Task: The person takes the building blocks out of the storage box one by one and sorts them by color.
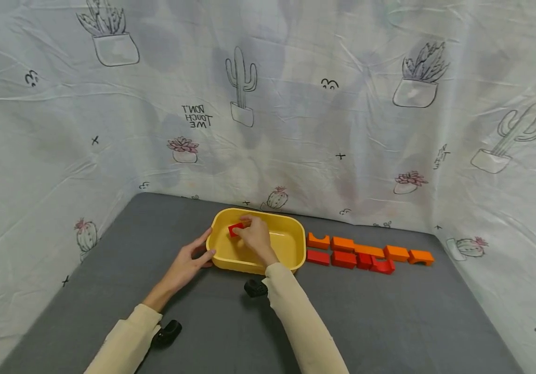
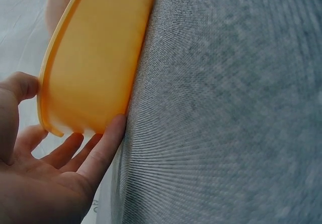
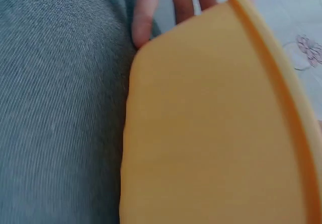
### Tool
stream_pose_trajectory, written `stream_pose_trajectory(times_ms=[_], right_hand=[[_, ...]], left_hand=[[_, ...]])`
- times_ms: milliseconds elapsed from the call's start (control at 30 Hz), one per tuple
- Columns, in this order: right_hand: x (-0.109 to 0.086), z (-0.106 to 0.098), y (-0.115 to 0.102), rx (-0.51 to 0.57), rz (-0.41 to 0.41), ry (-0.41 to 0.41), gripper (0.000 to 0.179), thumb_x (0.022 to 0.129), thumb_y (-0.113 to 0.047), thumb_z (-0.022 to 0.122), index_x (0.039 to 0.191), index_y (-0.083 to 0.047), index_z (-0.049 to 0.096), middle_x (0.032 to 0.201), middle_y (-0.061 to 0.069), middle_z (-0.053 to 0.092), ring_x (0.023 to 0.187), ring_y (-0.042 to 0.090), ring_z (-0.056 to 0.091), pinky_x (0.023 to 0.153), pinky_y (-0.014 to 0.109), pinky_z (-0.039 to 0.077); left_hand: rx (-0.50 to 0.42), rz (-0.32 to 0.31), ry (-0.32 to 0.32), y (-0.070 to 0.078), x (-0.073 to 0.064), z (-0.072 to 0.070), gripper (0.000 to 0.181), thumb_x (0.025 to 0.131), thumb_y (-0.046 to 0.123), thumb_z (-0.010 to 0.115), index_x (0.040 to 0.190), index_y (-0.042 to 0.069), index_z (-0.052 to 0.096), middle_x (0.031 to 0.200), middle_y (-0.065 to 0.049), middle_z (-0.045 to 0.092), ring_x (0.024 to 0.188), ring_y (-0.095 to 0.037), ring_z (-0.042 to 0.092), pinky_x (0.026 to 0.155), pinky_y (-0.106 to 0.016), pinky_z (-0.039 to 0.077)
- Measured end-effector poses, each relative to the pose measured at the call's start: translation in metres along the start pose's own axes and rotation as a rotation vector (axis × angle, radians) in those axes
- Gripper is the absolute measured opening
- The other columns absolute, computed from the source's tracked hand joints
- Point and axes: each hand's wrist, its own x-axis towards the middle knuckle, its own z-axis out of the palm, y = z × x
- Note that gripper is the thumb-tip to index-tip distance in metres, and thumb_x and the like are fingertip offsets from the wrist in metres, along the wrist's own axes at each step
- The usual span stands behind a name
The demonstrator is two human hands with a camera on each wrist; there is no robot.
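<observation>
A yellow plastic bin sits on the grey table, its long side facing me. My right hand reaches inside and pinches a small red block near the bin's left end. The bin's wall hides that hand and the block in the right wrist view. At the left end of the bin, my left hand rests against the outside with spread fingers. In the left wrist view, the fingertips of this left hand touch the end wall and the thumb lies at the rim.
Right of the bin, two rows of toy blocks lie on the table. The back row holds several orange blocks, some with arched cut-outs; the front row holds several red blocks. A white printed cloth hangs behind and at the sides.
</observation>
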Motion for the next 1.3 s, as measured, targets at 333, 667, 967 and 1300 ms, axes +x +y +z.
stream_pose_trajectory(times_ms=[333, 667, 967, 1300], right_hand=[[-0.008, -0.019, 0.011, 0.093, -0.05, -0.028, 0.022, 0.085, -0.01, 0.077, 0.105, -0.002, 0.076, 0.1, 0.011, 0.073, 0.09, 0.023, 0.066, 0.08, 0.029, 0.056], [-0.021, -0.048, 0.011, 0.196, -0.018, -0.088, 0.027, 0.086, -0.016, 0.076, 0.11, -0.004, 0.075, 0.102, 0.009, 0.073, 0.085, 0.019, 0.067, 0.074, 0.027, 0.057], [-0.04, -0.08, 0.004, 0.518, 0.101, -0.26, 0.035, 0.091, -0.013, 0.071, 0.12, 0.006, 0.067, 0.114, 0.021, 0.067, 0.09, 0.029, 0.071, 0.085, 0.04, 0.058], [-0.056, -0.117, 0.025, 0.485, 0.066, -0.221, 0.037, 0.091, -0.016, 0.071, 0.124, 0.002, 0.066, 0.117, 0.017, 0.067, 0.092, 0.024, 0.071, 0.089, 0.044, 0.056]], left_hand=[[-0.004, -0.013, 0.001, 0.0, -0.002, -0.001, 0.065, 0.1, 0.022, 0.059, 0.156, 0.014, 0.027, 0.151, -0.025, 0.034, 0.125, -0.04, 0.049, 0.085, -0.033, 0.058], [0.003, -0.012, 0.004, 0.001, 0.0, -0.001, 0.065, 0.1, 0.022, 0.059, 0.156, 0.016, 0.026, 0.152, -0.025, 0.034, 0.125, -0.04, 0.049, 0.086, -0.033, 0.057], [0.001, 0.004, -0.006, 0.001, -0.001, -0.001, 0.065, 0.101, 0.022, 0.058, 0.157, 0.015, 0.025, 0.153, -0.025, 0.032, 0.126, -0.041, 0.048, 0.086, -0.034, 0.057], [0.015, 0.015, -0.009, 0.001, -0.001, -0.001, 0.065, 0.101, 0.02, 0.058, 0.156, 0.013, 0.025, 0.153, -0.026, 0.032, 0.126, -0.042, 0.047, 0.085, -0.034, 0.058]])
